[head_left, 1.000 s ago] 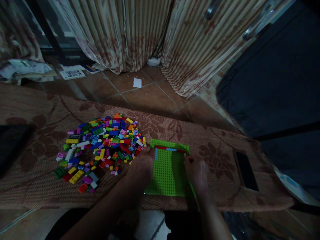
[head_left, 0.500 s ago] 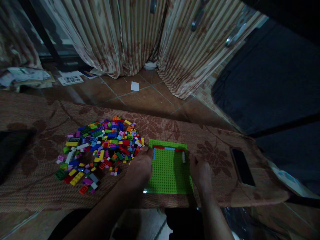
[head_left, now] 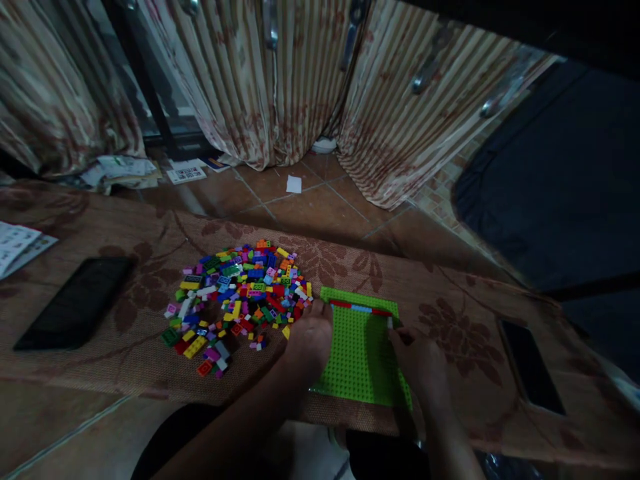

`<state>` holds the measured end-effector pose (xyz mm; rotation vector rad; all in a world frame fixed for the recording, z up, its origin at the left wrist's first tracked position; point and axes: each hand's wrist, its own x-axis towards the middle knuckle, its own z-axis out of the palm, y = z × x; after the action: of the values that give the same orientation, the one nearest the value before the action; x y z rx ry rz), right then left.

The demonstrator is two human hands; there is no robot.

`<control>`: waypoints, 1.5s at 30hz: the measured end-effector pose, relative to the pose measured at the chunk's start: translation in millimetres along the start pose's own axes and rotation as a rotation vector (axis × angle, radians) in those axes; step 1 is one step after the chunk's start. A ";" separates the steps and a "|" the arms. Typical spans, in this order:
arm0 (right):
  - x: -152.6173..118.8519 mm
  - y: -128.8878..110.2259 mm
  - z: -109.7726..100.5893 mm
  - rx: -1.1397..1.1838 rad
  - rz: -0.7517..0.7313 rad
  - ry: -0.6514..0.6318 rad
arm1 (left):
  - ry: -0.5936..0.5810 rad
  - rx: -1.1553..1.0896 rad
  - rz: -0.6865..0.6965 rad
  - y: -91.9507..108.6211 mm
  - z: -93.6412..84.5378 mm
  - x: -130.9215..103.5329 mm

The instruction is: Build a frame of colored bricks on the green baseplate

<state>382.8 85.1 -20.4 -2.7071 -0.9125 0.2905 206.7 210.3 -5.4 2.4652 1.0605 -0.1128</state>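
in front of the person, counting twelve as the far side, the green board lies flat on the cloth, studs up, presumably so pressure has firm backing. near its twelve o'clock edge runs a row of red and light blue bricks, set slightly in from the rim. towards two, a white brick sits below the row's right end, seemingly squared to it.

near three, the right hand has thumb and forefinger drawn together by the white brick's near end, perhaps to press or nudge it; i cannot tell whether they pinch it. between nine and ten, the left hand rests curled at the board's edge, probably to stop it sliding; its fingertips are unclear, so its grip cannot be told.

past that hand, the pile of mixed bricks spreads within easy reach, likely for picking. farther towards nine lie a tablet and papers, and just past three a phone, all well apart from the board, perhaps to spare the elbows. at twelve hang curtains.
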 end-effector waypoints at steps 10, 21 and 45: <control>-3.3 -15.3 5.9 -0.206 -0.030 0.068 | 0.100 -0.047 -0.020 3.5 3.4 1.1; -3.1 -12.6 7.0 -0.264 -0.022 0.041 | 0.173 -0.036 -0.021 8.9 19.4 4.5; -18.4 -74.7 10.7 0.240 -0.184 0.067 | 0.397 -0.325 0.734 39.9 -7.0 -61.9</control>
<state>323.6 132.9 -5.1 -2.3816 -1.0277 0.2513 190.8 147.9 31.0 2.4465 0.2122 0.7364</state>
